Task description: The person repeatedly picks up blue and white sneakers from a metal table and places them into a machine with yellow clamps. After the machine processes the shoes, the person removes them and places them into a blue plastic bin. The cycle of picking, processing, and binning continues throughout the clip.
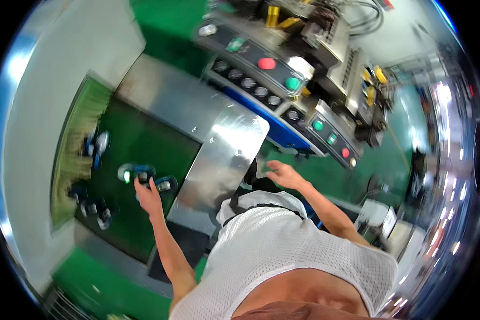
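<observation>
My left hand [149, 198] reaches over a dark green belt surface [138, 128]. Its thumb and fingers sit around the near side of a dark-and-blue rounded object [143, 173], which has a pale end and a bright green spot. Blur hides the object's exact kind. Close beside it, to the right, lies a similar dark object [166, 184] with a shiny top. My right hand [284, 174] hangs in front of my body, past the metal plate's edge, fingers loosely apart, with nothing visible in them.
A bare metal plate [224, 154] borders the belt. Yellowish-green strips [72, 154] hang at a large pale housing [42, 101]. More dark objects [97, 207] lie near the strips. Ahead stands a machine with a button panel [261, 61]. A dark flat board [184, 250] lies beside my left forearm.
</observation>
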### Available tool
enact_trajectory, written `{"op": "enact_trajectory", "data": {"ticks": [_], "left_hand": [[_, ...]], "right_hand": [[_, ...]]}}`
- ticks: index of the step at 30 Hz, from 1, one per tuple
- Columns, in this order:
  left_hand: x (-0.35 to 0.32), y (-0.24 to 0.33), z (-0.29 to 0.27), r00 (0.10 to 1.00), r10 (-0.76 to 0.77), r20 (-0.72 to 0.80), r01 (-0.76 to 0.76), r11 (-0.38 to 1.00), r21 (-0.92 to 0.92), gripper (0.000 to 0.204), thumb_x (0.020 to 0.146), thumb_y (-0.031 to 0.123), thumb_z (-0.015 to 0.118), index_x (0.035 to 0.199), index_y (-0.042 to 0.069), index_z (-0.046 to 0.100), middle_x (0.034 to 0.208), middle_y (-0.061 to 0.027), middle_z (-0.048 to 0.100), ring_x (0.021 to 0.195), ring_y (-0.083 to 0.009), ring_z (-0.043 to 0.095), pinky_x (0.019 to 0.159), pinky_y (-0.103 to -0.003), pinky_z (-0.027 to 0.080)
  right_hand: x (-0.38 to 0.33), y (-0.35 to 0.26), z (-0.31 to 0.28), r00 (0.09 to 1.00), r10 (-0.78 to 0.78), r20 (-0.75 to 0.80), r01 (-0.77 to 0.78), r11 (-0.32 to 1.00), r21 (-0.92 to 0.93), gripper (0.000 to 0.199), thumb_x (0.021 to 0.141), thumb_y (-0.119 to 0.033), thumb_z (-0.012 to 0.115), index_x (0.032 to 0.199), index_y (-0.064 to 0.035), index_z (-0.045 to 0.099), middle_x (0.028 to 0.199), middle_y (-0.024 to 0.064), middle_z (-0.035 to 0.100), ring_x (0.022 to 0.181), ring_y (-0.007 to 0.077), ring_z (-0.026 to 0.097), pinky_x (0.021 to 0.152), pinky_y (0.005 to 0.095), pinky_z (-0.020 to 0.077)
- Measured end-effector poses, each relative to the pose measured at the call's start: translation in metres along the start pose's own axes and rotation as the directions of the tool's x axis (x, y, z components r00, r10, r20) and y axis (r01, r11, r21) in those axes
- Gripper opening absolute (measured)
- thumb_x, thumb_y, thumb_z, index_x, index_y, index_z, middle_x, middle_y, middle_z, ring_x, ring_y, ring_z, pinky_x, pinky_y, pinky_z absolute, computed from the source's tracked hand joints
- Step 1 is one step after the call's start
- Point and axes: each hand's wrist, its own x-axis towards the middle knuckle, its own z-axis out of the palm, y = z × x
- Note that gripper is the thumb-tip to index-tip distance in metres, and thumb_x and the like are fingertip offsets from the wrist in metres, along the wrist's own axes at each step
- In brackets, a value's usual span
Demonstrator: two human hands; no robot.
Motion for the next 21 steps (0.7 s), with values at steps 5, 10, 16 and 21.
{"op": "enact_trajectory", "data": {"ticks": [5,10,16,21], "left_hand": [[-0.027,0.181,0.021,0.861,0.356,0.363,-0.392,0.92,0.027,0.048,0.091,0.03,0.064,0.129,0.004,0.05,0.117,-0.0172,0.061,0.096,-0.0362,0.063,0.081,-0.046,0.051],[-0.093,0.386,0.06,0.35,0.893,0.282,-0.851,0.429,-0.302,0.034,0.09,0.025,0.065,0.117,0.006,0.056,0.103,-0.013,0.061,0.092,-0.032,0.063,0.071,-0.041,0.053],[-0.185,0.597,0.088,-0.133,0.982,0.138,-0.866,-0.047,-0.498,0.044,0.087,0.02,0.069,0.125,0.003,0.054,0.113,-0.0147,0.059,0.1,-0.0331,0.061,0.078,-0.039,0.053],[-0.214,0.725,0.208,0.0,0.994,0.112,-0.592,0.09,-0.801,0.04,0.095,0.017,0.06,0.129,-0.003,0.05,0.123,-0.0218,0.058,0.112,-0.0324,0.059,0.096,-0.04,0.047]], "right_hand": [[0.005,-0.04,0.017,0.91,-0.409,-0.065,0.409,0.912,-0.021,0.062,0.086,-0.025,0.068,0.132,0.01,0.045,0.135,0.03,0.047,0.126,0.0409,0.048,0.105,0.0422,0.041],[0.005,-0.028,-0.049,0.77,-0.52,-0.37,0.481,0.854,-0.198,0.054,0.075,-0.01,0.07,0.121,0.0098,0.05,0.136,0.0295,0.045,0.122,0.0442,0.048,0.104,0.0437,0.0418],[-0.059,0.097,-0.156,0.66,-0.118,-0.741,0.546,0.753,0.367,0.056,0.079,-0.021,0.075,0.121,0.0074,0.05,0.105,0.0155,0.062,0.092,0.0214,0.059,0.079,0.036,0.0481],[-0.162,0.152,-0.181,0.639,0.386,-0.666,0.675,0.134,0.725,0.066,0.085,-0.021,0.074,0.137,0.0039,0.042,0.126,0.0093,0.054,0.114,0.0161,0.053,0.096,0.0319,0.0459]]}}
